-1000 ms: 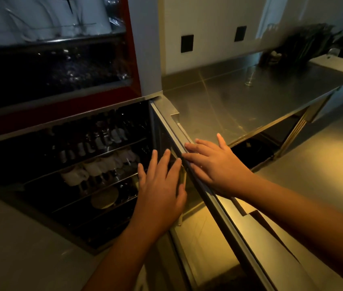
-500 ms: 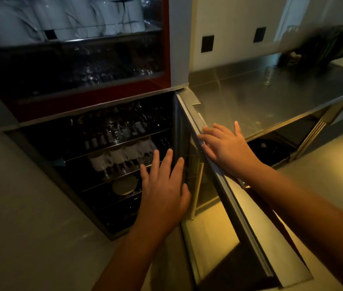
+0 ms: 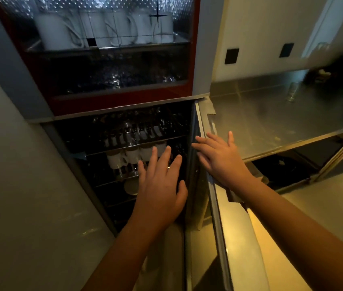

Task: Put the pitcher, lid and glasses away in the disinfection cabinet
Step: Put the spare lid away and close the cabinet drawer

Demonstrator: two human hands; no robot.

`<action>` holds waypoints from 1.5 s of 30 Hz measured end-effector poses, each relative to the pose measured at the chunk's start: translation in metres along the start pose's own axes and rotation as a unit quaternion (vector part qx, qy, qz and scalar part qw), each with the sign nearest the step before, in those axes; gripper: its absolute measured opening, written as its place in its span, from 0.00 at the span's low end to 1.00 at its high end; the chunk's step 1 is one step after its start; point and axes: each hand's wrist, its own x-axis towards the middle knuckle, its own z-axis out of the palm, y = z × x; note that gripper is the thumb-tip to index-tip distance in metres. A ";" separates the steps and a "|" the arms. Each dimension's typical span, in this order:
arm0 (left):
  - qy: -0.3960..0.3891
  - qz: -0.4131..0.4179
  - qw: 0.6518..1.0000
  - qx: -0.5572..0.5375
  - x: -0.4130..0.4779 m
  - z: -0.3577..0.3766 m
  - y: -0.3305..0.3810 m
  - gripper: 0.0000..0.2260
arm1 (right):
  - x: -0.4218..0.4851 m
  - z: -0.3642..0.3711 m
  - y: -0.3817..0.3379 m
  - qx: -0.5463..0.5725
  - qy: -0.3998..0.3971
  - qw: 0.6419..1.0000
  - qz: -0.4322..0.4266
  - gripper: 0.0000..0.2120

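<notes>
Well, both hands were out flat and neither held anything. The right hand (image 3: 219, 160) lay with straight fingers against the outer side of the lower door (image 3: 215, 217), by its top edge. The left hand (image 3: 160, 185) was spread in front of the open lower compartment, just beside the door's inner face; whether it touched the door I could not tell. That placing read as a pair of palms guiding the door, one each side, probably to swing it.

The door stood open edge-on, its long axis vertical, its free edge pointing out into the room. Inside the disinfection cabinet (image 3: 200, 59), white cups (image 3: 132, 156) sat on a wire rack. White jugs (image 3: 55, 32) stood upright behind the closed upper glass, long axes vertical; which was the task's pitcher, and where the lid was, I could not tell.

What looked like a glass (image 3: 291, 92) stood upright on the bench (image 3: 271, 122), well apart from the cabinet, so the job looked unfinished.
</notes>
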 end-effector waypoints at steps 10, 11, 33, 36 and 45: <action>0.048 -0.056 0.997 -0.001 -0.002 -0.015 -0.015 0.25 | 0.018 0.024 -0.029 0.072 -0.017 0.997 0.018 0.21; 0.055 -0.062 0.997 -0.005 -0.003 -0.018 -0.016 0.25 | 0.021 0.026 -0.032 0.075 -0.015 0.997 0.015 0.22; 0.043 -0.284 0.938 0.194 -0.045 -0.077 -0.099 0.24 | 0.054 0.056 -0.147 0.193 -0.006 0.967 -0.169 0.32; 0.032 -0.311 0.923 0.224 -0.047 -0.085 -0.105 0.25 | 0.041 0.068 -0.163 0.198 -0.007 0.956 -0.216 0.27; 0.040 -0.346 0.897 0.271 -0.056 -0.093 -0.131 0.24 | 0.017 0.100 -0.192 0.092 0.033 0.956 -0.277 0.35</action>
